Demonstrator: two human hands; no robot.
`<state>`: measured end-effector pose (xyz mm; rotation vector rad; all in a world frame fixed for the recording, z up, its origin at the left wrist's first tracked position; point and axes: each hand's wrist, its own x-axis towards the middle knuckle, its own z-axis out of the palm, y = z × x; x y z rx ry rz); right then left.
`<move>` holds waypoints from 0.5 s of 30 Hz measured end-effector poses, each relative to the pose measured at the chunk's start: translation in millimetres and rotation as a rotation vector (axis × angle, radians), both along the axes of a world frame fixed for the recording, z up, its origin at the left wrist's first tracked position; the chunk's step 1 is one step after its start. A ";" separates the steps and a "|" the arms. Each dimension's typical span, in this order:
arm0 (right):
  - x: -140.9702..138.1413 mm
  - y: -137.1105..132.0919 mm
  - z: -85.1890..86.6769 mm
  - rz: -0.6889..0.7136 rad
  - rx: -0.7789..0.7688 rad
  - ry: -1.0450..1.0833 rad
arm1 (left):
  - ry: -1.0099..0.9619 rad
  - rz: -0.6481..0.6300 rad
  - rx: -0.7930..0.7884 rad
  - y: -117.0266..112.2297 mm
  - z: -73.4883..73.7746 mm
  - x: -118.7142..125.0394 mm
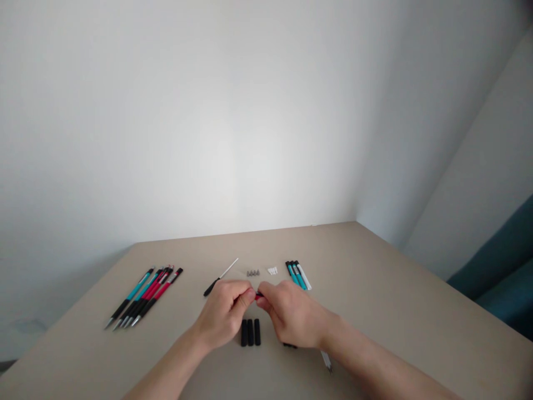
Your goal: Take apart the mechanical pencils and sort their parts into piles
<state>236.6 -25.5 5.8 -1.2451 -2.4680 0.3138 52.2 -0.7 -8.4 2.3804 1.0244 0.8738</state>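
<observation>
Above the middle of the table, my left hand (225, 312) and my right hand (295, 318) meet, fingers closed. Pinched between them is a red pen part (258, 296) with a dark bit on top; most of it is hidden by the fingers. Three black rubber grips (250, 333) lie side by side just below my hands. Beyond them are several small metal pen tips (253, 273) and several small white pieces (272, 270). Teal and white pen barrels (298, 275) with black ends lie behind my right hand.
Assembled teal and red pens (144, 297) lie in a row at the left. A screwdriver (220, 277) with a black handle rests behind my left hand. Partly under my right arm are a white pen piece (326, 361) and something black (290, 345). A wall stands behind the table (395, 311).
</observation>
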 end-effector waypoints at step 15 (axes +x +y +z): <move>0.6 9.3 -10.5 0.322 -0.040 0.553 | -0.191 -0.067 0.399 -8.2 3.0 2.5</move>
